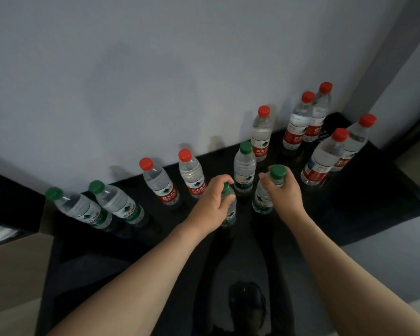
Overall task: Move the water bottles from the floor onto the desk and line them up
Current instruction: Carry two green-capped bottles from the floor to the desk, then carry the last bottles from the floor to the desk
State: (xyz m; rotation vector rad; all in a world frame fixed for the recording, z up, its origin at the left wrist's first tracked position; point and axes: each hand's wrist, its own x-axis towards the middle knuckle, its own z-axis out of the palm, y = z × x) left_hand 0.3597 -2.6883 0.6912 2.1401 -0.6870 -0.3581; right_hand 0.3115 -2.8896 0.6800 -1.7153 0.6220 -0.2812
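Head view, black desk [349,214], grey wall [155,69]

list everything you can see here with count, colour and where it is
red-capped water bottles: seven, clear with red labels, standing on the desk along the wall, from the middle to the far right corner
green-capped water bottles: five, clear with green labels; two at the left end of the row, one mid-desk, two in the hands
desk: one, black, against the wall
wall: grey-white, behind the desk
dark object: one, black, on the near part of the desk, too dim to identify
left hand: fingers curled round the neck of a green-capped bottle
right hand: fingers curled round the neck of another green-capped bottle
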